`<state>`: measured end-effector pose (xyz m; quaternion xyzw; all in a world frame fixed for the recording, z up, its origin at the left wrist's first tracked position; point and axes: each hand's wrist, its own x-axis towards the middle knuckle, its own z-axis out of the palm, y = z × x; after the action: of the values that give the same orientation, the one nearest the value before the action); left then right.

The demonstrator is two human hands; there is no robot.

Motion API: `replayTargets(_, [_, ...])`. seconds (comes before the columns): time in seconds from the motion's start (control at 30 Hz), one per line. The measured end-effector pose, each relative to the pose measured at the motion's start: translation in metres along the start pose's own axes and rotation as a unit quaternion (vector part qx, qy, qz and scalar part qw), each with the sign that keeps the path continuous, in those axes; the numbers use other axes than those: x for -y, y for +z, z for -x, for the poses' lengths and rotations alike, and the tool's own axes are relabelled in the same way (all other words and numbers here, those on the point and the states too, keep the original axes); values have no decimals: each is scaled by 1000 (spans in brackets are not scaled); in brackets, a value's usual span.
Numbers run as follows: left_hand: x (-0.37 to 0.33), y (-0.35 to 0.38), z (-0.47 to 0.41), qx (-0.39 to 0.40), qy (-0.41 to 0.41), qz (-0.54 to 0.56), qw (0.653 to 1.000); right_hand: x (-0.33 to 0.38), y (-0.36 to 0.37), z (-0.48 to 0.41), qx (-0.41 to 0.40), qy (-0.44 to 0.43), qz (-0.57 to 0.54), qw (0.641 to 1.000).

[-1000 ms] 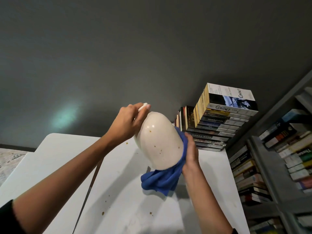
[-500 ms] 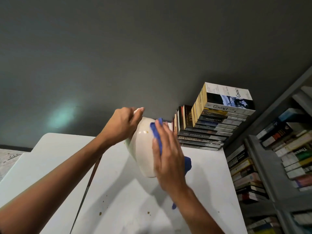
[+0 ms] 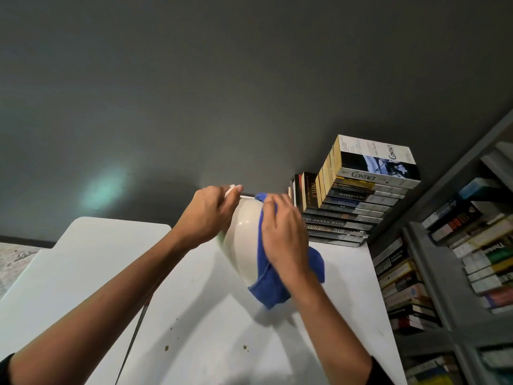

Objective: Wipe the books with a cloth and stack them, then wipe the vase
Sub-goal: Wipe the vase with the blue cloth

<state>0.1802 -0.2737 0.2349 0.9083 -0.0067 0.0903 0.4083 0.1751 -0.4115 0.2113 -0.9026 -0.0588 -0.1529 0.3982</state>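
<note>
A cream vase (image 3: 242, 240) is tilted above the white table (image 3: 194, 315), its neck pointing away from me. My left hand (image 3: 206, 216) grips the vase's neck and rim. My right hand (image 3: 284, 237) presses a blue cloth (image 3: 268, 284) flat against the vase's right side, fingers reaching towards the neck. The cloth's loose end hangs below the hand. A tall stack of books (image 3: 361, 195) stands at the table's far right corner against the wall, with more books (image 3: 301, 190) upright beside it.
A grey bookshelf (image 3: 449, 259) packed with books runs along the table's right edge. Small brown crumbs (image 3: 166, 348) lie on the near tabletop. A second white table (image 3: 69, 268) adjoins on the left, with a narrow gap between them. A dark wall stands behind.
My right hand with the cloth moved from under the vase's right side up over it, sliding towards the neck. The vase tipped further away; my left hand kept its grip.
</note>
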Motion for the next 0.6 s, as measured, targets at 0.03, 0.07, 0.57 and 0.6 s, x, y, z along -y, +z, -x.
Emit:
replayTargets(0.03, [-1,0,0,-2,-5,9,1000,-4,-1,-6,18,8,-21,1000])
replayTargets(0.07, [-1,0,-1,-4,-12,18,1000,-1,-2,-6,13,-18,-26,999])
replayTargets(0.57, [1,9,2,24,-75,-2,997,-16,10,8,-20,-76,-49,996])
replayTargets(0.6, [0,8,-2,20,-83,4,996,-11,13,13,-31,-102,-24,994])
